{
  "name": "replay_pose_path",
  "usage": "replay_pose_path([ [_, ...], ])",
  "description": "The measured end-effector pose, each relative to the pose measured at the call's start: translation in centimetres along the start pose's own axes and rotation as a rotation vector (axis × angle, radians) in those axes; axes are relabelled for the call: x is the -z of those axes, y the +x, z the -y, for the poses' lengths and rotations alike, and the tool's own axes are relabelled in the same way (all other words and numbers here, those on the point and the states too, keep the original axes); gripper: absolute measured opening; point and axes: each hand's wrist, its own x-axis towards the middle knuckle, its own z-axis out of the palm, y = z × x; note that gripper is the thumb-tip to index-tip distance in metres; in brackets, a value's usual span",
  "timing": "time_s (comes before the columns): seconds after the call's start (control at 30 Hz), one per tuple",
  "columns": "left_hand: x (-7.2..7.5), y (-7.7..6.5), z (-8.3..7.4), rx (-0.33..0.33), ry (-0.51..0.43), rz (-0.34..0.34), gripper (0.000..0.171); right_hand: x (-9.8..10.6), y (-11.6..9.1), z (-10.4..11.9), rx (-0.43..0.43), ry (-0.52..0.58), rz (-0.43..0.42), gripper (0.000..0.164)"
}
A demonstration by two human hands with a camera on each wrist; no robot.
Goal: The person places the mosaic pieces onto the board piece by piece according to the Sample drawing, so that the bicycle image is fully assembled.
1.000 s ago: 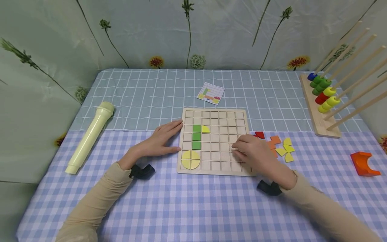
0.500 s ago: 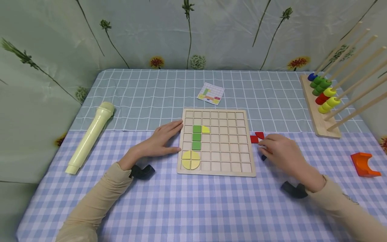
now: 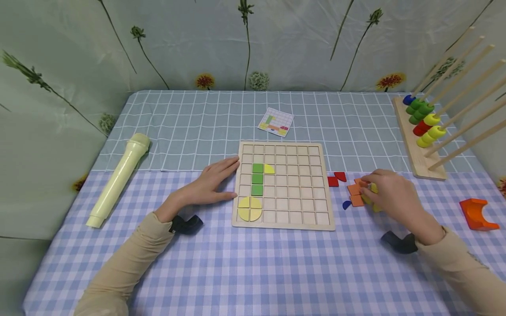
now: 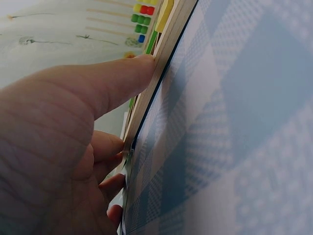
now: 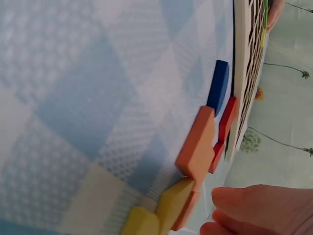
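Observation:
A square wooden grid board (image 3: pixel 292 210) lies on the table. Set in it are green squares (image 3: pixel 257 179), a yellow quarter circle (image 3: pixel 269 169) and yellow quarters forming a circle (image 3: pixel 250 208). My left hand (image 3: pixel 209 184) rests along the board's left edge, its thumb and fingertips touching the rim in the left wrist view. My right hand (image 3: pixel 395 195) hovers over the loose pieces right of the board, thumb and fingers apart. Orange squares (image 3: pixel 357 200) lie by its fingertips, and yellow pieces (image 5: pixel 173 203) are partly hidden beneath it. Nothing held shows in the right wrist view.
Red pieces (image 3: pixel 333 181) and a blue half circle (image 3: pixel 346 205) lie between board and right hand. A pattern card (image 3: pixel 276 122) sits behind the board. At right are a peg rack with coloured beads (image 3: pixel 419 145) and an orange arch block (image 3: pixel 476 214); at left, a pale yellow tube (image 3: pixel 118 180).
My right hand has left the board's right side and moved right, past the red pieces, to the orange and yellow pieces. The left hand stays at the board's edge.

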Motion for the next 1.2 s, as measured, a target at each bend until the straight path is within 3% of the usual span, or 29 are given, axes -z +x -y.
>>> replay_pose_path([
  [0.27,-0.1,0.0,0.1,-0.001,0.008,0.002,0.084,-0.5,0.4,-0.5,-0.032,0.000,0.045,0.031],
  [0.87,0.1,0.0,-0.1,-0.004,0.007,-0.005,0.083,-1.0,1.9,-0.8,-0.021,0.058,0.034,0.030],
  [1.0,0.0,0.0,0.0,-0.005,0.004,-0.005,0.083,-1.1,1.9,-0.8,-0.008,0.056,0.001,0.030],
  [1.2,0.0,0.0,0.1,-0.012,0.008,-0.009,0.083,-1.2,1.4,-0.6,0.040,0.070,-0.121,0.029],
])
